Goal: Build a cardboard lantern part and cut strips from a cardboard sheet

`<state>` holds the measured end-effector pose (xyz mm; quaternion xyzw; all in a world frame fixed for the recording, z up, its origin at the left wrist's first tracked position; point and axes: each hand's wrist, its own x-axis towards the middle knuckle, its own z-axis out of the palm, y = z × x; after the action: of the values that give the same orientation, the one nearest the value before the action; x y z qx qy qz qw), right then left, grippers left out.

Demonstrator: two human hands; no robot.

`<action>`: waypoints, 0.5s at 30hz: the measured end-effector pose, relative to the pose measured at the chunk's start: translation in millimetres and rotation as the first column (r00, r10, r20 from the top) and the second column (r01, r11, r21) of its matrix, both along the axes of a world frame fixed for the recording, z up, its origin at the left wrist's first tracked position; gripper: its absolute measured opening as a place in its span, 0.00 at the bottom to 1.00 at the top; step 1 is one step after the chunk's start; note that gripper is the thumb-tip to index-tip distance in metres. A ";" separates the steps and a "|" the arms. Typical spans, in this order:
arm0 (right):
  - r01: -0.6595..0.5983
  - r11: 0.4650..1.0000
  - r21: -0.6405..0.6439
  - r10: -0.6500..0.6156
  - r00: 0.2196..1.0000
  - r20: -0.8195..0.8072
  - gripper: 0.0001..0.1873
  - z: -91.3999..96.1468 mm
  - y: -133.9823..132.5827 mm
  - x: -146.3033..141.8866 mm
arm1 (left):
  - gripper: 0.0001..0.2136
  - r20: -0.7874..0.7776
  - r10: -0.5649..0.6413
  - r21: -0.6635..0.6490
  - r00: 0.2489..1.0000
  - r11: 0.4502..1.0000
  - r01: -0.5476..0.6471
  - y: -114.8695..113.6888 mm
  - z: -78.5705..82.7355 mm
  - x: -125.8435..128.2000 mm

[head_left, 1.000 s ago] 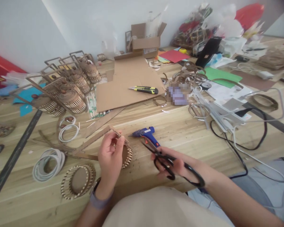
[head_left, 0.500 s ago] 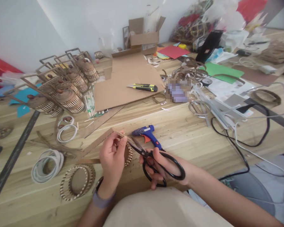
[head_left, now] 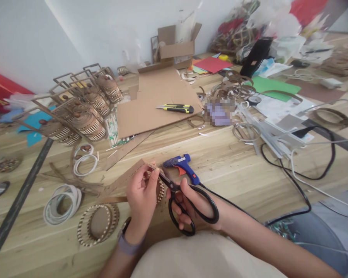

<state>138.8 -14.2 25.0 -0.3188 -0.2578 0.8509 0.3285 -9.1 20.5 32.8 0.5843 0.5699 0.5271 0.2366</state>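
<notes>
My left hand [head_left: 142, 191] pinches a brown piece of corrugated cardboard [head_left: 124, 178] between thumb and fingers, its ridged edge showing at the fingertips. In my right hand [head_left: 188, 199] is a pair of black-handled scissors [head_left: 171, 187], gripped by the loops. Their blades reach the cardboard beside my left thumb; the tips are hidden there. A round rim of light and dark slats [head_left: 161, 192] shows partly behind my left hand. To the left lies a slatted round basket [head_left: 80, 227] with a cardboard disc [head_left: 99, 223] inside. Just beyond the scissors rests a blue glue gun [head_left: 186, 166].
White tape rings [head_left: 50, 210] and thin brown strips [head_left: 65, 178] lie to the left. Several lidded baskets with handles [head_left: 88, 123] stand behind them. A cutter knife [head_left: 178, 108] rests on a cardboard sheet [head_left: 159, 88]. Cables [head_left: 303, 193] run along the right side.
The scissors have moved left, closer to my left hand, and their blades look more closed. More of the glue gun's cord shows. The whole view has shifted slightly.
</notes>
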 end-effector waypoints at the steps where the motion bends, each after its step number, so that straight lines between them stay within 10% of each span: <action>1: 0.000 1.000 -0.003 0.000 1.000 0.004 0.40 0.6 0.3 -1.1 | 0.10 -0.008 -0.002 0.006 1.000 1.000 0.002 0.1 0.3 0.0; 15: 0.023 1.000 0.007 -0.023 0.995 0.101 0.41 4.8 4.6 -14.2 | 0.09 -0.118 -0.030 0.025 0.993 0.999 0.033 -1.8 -2.4 -3.2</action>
<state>124.6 -9.6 29.9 -0.3633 -0.2728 0.8292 0.3257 -12.3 18.6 30.4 0.6263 0.5665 0.4956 0.2030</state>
